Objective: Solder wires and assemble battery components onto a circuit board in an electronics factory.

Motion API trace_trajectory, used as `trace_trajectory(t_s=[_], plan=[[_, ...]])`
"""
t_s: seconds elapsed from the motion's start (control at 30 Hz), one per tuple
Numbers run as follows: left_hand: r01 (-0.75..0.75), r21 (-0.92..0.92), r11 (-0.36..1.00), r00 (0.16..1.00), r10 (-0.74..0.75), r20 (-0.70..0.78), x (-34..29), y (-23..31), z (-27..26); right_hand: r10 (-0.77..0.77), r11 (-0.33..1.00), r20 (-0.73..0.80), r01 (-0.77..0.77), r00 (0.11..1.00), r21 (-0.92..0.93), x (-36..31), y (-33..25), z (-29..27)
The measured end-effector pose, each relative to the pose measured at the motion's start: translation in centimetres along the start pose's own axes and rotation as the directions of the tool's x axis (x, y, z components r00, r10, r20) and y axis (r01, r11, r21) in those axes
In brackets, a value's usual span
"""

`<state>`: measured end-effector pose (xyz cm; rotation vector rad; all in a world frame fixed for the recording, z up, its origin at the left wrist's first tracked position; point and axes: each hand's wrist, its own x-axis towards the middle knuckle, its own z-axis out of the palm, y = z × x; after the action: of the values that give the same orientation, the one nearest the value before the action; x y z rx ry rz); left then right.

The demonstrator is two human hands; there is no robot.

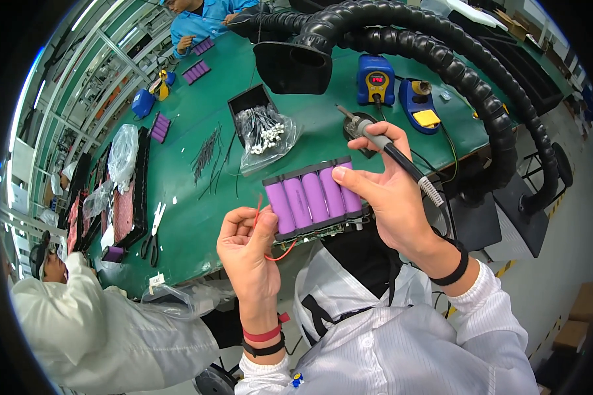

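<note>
A battery pack [313, 199] of several purple cylindrical cells in black end frames is held up over the table's near edge, a green circuit board [319, 232] along its lower side. My left hand [249, 247] is closed at the pack's left end, thumb and forefinger pinching a red wire [284, 254] that loops below the pack. My right hand [392, 191] grips the pack's right end, thumb on the cells. Between its fingers it also holds a soldering iron [387, 146], the tip pointing up and left, away from the pack.
On the green table [197, 125] stand a blue soldering station [375, 80], an iron stand with yellow sponge [423, 112] and a bag of white-ended wires [267, 138]. Scissors [154, 234] lie left. A black fume hose [402, 39] arches overhead. Co-workers sit left [105, 329] and across [207, 26].
</note>
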<state>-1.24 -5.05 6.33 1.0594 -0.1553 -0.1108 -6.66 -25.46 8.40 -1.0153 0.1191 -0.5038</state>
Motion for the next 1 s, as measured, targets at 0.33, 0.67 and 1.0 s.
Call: trace_trajectory(t_s=[0.33, 0.67, 1.0], plan=[[0.007, -0.046, 0.999, 0.997, -0.011, -0.078, 0.0, -0.6, 0.3, -0.010, 1.000, -0.004, 0.010, 1.000, 0.009, 0.5, 0.4, -0.5], [-0.010, 0.094, 0.995, 0.987, -0.005, 0.158, 0.3, -1.1, 0.1, -0.010, 1.000, -0.018, 0.010, 1.000, -0.002, 0.9, 0.6, -0.7], [-0.061, 0.170, 0.984, 0.988, 0.035, 0.153, 0.6, -1.1, 0.9, 0.003, 1.000, -0.028, -0.003, 1.000, 0.012, 1.0, 0.9, -0.5]])
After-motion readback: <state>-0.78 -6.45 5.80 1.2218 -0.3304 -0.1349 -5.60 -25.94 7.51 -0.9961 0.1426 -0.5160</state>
